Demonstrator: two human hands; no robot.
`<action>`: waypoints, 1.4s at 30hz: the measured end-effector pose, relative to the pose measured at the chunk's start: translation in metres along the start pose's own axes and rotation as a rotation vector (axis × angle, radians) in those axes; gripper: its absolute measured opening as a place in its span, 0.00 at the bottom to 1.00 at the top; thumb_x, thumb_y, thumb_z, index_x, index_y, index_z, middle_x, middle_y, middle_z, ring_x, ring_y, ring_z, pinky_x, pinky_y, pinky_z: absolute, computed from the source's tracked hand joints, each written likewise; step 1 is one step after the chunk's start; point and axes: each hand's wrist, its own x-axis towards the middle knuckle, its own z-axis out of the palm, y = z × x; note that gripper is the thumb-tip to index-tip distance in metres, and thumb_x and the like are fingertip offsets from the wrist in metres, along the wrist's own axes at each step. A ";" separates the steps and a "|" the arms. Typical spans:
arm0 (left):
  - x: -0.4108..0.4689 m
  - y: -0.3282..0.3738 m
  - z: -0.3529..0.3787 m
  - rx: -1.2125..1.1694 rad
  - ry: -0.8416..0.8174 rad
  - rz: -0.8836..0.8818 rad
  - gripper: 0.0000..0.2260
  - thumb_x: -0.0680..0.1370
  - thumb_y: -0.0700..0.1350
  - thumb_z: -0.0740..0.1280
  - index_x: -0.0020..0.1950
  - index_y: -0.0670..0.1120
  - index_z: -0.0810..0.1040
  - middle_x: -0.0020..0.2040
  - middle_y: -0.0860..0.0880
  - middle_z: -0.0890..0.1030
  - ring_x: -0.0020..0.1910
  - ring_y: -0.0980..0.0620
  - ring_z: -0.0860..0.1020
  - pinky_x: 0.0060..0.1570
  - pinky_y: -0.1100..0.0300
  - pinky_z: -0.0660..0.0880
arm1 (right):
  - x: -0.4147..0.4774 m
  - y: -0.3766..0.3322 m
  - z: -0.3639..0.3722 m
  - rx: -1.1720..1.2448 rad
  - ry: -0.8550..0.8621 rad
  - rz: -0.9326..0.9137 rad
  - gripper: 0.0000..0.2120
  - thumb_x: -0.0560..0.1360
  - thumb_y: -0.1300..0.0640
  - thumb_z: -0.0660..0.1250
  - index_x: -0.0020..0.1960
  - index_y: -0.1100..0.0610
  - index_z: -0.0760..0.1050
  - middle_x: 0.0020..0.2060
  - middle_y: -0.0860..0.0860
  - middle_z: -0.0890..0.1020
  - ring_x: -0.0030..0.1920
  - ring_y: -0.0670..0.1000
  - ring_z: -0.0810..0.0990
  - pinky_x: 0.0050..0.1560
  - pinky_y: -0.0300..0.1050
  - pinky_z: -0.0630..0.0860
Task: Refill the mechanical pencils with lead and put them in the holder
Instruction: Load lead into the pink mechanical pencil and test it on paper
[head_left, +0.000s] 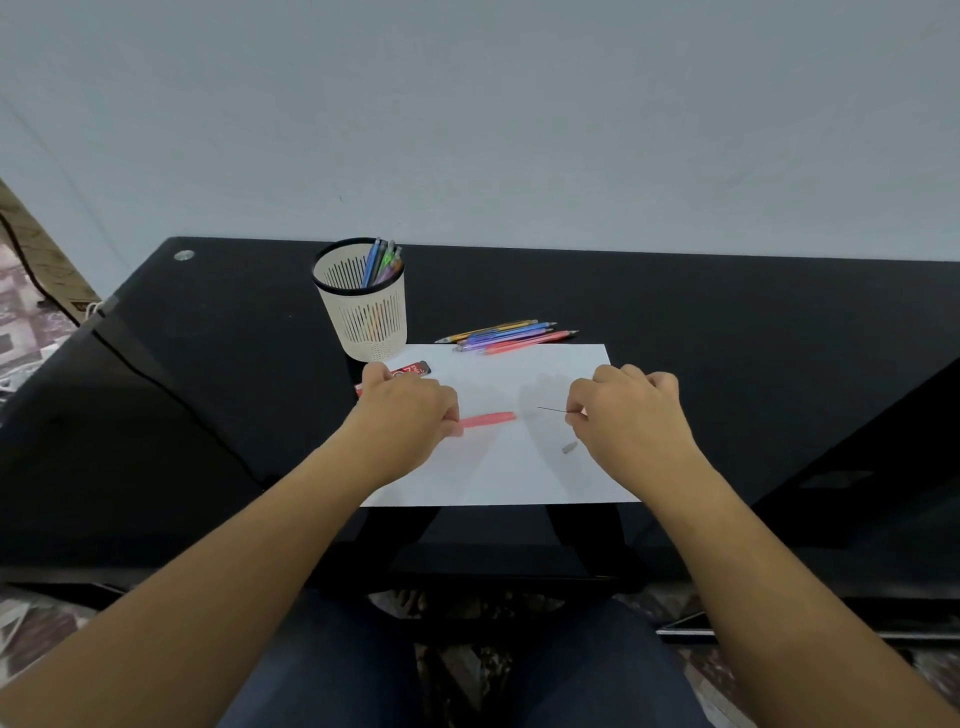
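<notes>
Gripping a pink mechanical pencil (488, 419) in curled fingers, the left hand (410, 421) holds it level above a white sheet of paper (519, 480), its free end pointing toward the other hand. The right hand (628, 415) pinches a thin dark lead (551, 410) between thumb and fingertip, with the rest of its fingers curled in. The lead points left at the pencil's open end, and a small gap separates the two. A small grey cap (570, 447) lies on the paper just below the right hand.

The paper lies on a glossy black counter (753, 338). Past its far edge a cluster of loose mechanical pencils (506, 335) in yellow, blue, purple and pink lies side by side, tips to the right. A cream slotted holder (366, 317) stands upright near the paper's far left corner, with several pencils (382, 262) leaning inside it against its right wall. A red lead case (413, 371) lies at the paper's left edge, between the holder and the left hand, partly hidden by that hand.
</notes>
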 end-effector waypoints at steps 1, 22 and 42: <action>0.001 -0.001 0.000 0.004 0.003 -0.001 0.07 0.79 0.56 0.62 0.52 0.56 0.76 0.49 0.57 0.79 0.52 0.54 0.74 0.58 0.52 0.58 | 0.000 0.001 -0.001 0.004 -0.011 0.002 0.08 0.80 0.51 0.58 0.55 0.47 0.74 0.47 0.46 0.77 0.47 0.48 0.73 0.56 0.47 0.64; 0.002 -0.013 0.018 0.061 0.381 0.062 0.06 0.77 0.46 0.67 0.53 0.54 0.80 0.45 0.56 0.79 0.42 0.52 0.78 0.47 0.54 0.54 | 0.004 -0.011 0.000 0.100 0.065 0.001 0.10 0.80 0.49 0.56 0.53 0.47 0.76 0.42 0.44 0.79 0.46 0.47 0.75 0.58 0.47 0.63; 0.002 -0.011 0.022 -0.187 0.515 0.027 0.10 0.71 0.38 0.74 0.47 0.48 0.76 0.43 0.51 0.81 0.40 0.47 0.77 0.56 0.45 0.62 | 0.002 -0.022 -0.007 0.222 0.261 -0.075 0.06 0.77 0.50 0.64 0.46 0.49 0.80 0.39 0.46 0.82 0.43 0.48 0.78 0.57 0.51 0.66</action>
